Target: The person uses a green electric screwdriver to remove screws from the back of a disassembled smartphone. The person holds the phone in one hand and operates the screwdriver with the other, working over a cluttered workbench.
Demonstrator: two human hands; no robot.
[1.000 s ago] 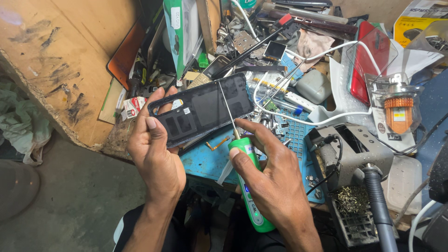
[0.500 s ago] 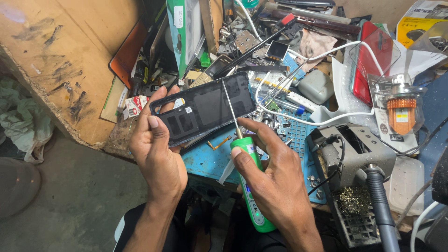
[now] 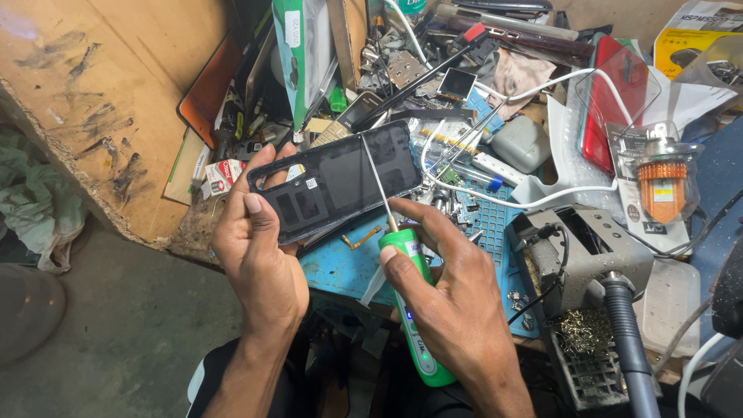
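1. Phone [image 3: 334, 188], dark and stripped of its back cover, sits tilted above the near edge of the blue mat [image 3: 340, 267] on the table [image 3: 101, 116].
2. Left hand [image 3: 259, 259] grips the phone's left end, fingers closed around its edge.
3. Right hand [image 3: 457, 310] has its fingers closed on a green-handled screwdriver [image 3: 406, 298], its thin shaft resting on the phone's right half.
4. Judging by this, the opening work is underway: the back is off, yet the inner plate looks in place, so screws likely remain.
5. Right of the mat stands a grey holder [image 3: 580, 255]; cables and parts crowd the far side.
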